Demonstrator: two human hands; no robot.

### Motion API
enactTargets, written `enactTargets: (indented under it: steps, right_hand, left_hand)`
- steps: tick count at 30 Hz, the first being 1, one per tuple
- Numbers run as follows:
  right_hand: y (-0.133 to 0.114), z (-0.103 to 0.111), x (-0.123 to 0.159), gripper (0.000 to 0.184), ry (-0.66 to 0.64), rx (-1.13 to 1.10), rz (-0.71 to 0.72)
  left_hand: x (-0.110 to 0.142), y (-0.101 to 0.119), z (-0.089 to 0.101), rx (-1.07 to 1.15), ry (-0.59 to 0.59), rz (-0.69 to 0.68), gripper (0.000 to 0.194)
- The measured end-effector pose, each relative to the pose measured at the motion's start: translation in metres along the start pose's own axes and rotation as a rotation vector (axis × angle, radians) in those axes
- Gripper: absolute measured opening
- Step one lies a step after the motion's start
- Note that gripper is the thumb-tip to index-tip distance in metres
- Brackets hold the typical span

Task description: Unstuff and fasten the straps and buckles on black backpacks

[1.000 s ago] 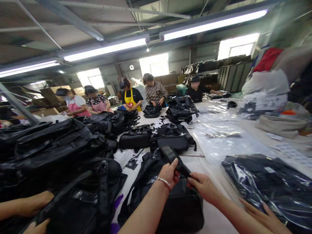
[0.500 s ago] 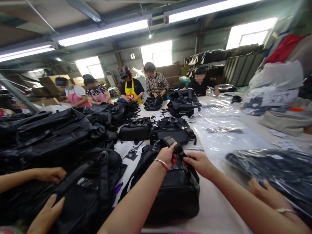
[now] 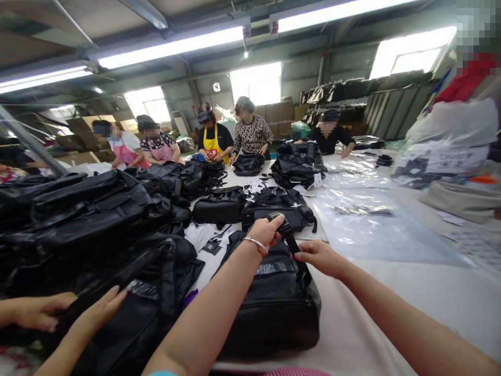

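A black backpack lies on the table in front of me, with a strip of clear plastic on its upper side. My left hand, a bracelet at its wrist, is closed round the upper part of a black strap near its buckle. Lower on the same strap, my right hand pinches it between thumb and fingers. The strap is raised above the backpack, stretched between both hands.
At left, a co-worker's hands handle another black bag. Piled bags rise behind it. More bags and paper slips lie ahead. Clear plastic sheets cover the table's right side. Several people stand across the table.
The plastic-wrapped bag and another person's hand at the right have gone from view. My hands still hold the strap, now straighter. The co-worker's hands at left have shifted along their bag.
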State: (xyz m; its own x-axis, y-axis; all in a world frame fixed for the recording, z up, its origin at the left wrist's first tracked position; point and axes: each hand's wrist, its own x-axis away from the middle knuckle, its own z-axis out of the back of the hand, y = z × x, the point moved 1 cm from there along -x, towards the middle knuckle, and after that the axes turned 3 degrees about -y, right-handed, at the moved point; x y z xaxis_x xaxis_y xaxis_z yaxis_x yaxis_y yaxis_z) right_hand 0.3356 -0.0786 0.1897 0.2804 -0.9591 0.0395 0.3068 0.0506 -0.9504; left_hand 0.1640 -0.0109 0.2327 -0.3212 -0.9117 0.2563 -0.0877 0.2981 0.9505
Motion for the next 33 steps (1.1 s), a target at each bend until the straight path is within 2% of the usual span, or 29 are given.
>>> enactTargets:
  steps: [3, 6, 9, 11, 13, 17, 20, 22, 24, 27, 29, 33]
  right_hand:
    - [0.006, -0.003, 0.002, 0.033, -0.051, 0.034, -0.043]
    - [0.005, -0.007, -0.001, 0.031, -0.069, 0.022, -0.028]
    - [-0.007, -0.013, -0.009, 0.031, -0.085, -0.188, 0.005]
    - [-0.018, -0.017, -0.015, 0.04, -0.084, -0.336, 0.02]
    - [-0.024, -0.023, -0.019, 0.043, -0.092, -0.39, 0.027]
    - [-0.012, -0.033, -0.017, 0.03, -0.158, -0.279, 0.005]
    - [0.007, -0.036, -0.015, 0.024, -0.145, -0.054, 0.012]
    - [0.016, -0.036, -0.017, 0.02, -0.06, 0.179, 0.069]
    - [0.019, -0.037, -0.021, 0.017, 0.016, 0.423, 0.149]
    - [0.022, -0.043, -0.027, 0.02, 0.031, 0.721, 0.227]
    - [0.03, -0.049, -0.028, 0.017, 0.014, 0.816, 0.229]
    - [0.052, -0.062, -0.028, 0.015, -0.009, 0.854, 0.178]
  left_hand:
    - [-0.003, 0.002, 0.014, -0.148, 0.055, -0.057, 0.043]
    - [-0.005, -0.002, 0.023, -0.092, 0.056, -0.047, 0.044]
    - [-0.006, -0.004, 0.025, -0.027, 0.047, -0.036, 0.045]
    - [-0.005, -0.003, 0.025, -0.027, 0.041, -0.033, 0.045]
    - [-0.004, -0.002, 0.025, -0.028, 0.044, -0.034, 0.045]
    - [-0.001, 0.001, 0.034, 0.046, 0.124, -0.031, 0.043]
    - [0.01, -0.005, 0.044, 0.12, 0.166, 0.027, 0.043]
    - [0.024, -0.016, 0.047, 0.171, 0.153, 0.107, 0.042]
    - [0.043, -0.034, 0.046, 0.23, 0.08, 0.207, 0.037]
    - [0.074, -0.072, 0.04, 0.346, -0.021, 0.35, 0.03]
    - [0.092, -0.1, 0.036, 0.406, -0.014, 0.405, 0.027]
    - [0.117, -0.146, 0.031, 0.369, 0.06, 0.403, 0.026]
